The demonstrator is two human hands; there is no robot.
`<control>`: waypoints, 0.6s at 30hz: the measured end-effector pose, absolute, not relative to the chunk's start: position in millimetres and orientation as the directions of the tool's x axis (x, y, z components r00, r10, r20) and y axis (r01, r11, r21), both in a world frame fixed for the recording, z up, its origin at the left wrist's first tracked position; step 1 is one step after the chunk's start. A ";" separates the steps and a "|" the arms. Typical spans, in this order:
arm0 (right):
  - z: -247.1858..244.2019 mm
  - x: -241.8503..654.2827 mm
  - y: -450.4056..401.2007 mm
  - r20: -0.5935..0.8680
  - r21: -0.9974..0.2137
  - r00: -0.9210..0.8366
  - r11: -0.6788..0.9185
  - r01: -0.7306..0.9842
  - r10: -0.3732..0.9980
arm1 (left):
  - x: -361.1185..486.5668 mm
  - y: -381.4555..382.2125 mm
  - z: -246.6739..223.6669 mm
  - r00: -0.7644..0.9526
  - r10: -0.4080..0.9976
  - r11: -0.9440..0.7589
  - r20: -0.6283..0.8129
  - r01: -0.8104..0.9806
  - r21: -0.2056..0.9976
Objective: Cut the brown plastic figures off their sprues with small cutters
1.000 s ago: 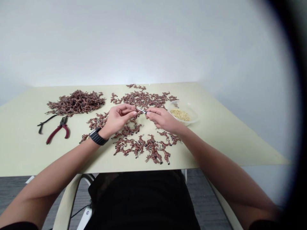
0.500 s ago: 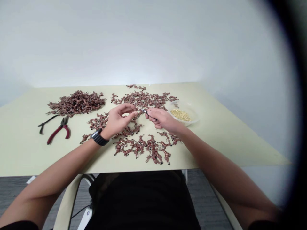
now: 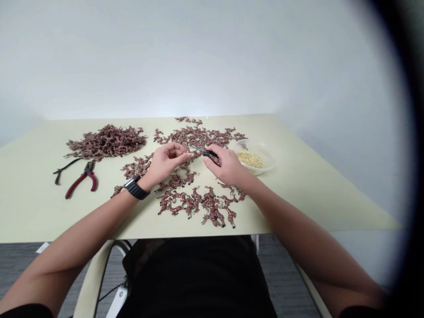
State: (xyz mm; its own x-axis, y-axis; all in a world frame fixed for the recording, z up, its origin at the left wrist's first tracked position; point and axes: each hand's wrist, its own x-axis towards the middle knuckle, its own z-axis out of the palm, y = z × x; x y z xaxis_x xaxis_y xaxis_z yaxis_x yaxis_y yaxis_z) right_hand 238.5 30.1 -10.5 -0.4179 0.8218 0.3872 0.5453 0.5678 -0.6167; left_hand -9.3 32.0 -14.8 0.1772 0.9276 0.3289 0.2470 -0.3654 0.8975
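My right hand (image 3: 223, 166) pinches a small black-handled tool with a thin metal tip (image 3: 205, 152), perhaps small pliers, above the scattered figures. My left hand (image 3: 164, 162) hovers just left of that tip, fingers loosely curled, with nothing visible in them. Under and around both hands lie many small brown animal figures with dark legs (image 3: 195, 204), possibly horses. A dense heap of the same figures (image 3: 106, 142) sits to the left on the pale green table (image 3: 298, 185).
Red-handled pliers (image 3: 81, 185) and a thin black tool (image 3: 64, 168) lie at the table's left. A clear plastic bowl (image 3: 266, 164) holding yellowish grains (image 3: 251, 159) stands right of my right hand. A chair frame (image 3: 91, 278) and my dark clothing lie below the table edge.
My right hand has shifted rightward and turned, showing more of the black tool. My left hand's fingers have curled closer together, and the figures have stayed in place.
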 end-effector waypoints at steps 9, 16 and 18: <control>-10.8 237.2 29.1 0.427 -0.514 -0.465 0.631 0.581 0.775 | -9.3 32.7 -15.6 0.294 0.934 -0.246 0.205 0.109 0.963; -13.8 237.2 28.5 0.449 -0.462 -0.488 0.662 0.589 0.748 | -11.8 35.0 -17.2 0.470 0.881 0.044 0.048 -0.182 0.982; -14.5 237.3 28.2 0.448 -0.454 -0.494 0.666 0.593 0.745 | -12.2 34.7 -15.2 0.502 0.864 0.067 0.039 -0.192 0.979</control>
State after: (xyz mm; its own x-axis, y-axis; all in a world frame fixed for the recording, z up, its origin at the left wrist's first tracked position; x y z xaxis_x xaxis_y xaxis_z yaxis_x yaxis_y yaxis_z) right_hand 237.3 28.2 -14.5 -0.4944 0.7451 0.4476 0.5925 0.6657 -0.4537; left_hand -12.2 34.7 -15.2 0.5023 0.8638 0.0392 -0.1925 0.0675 0.9790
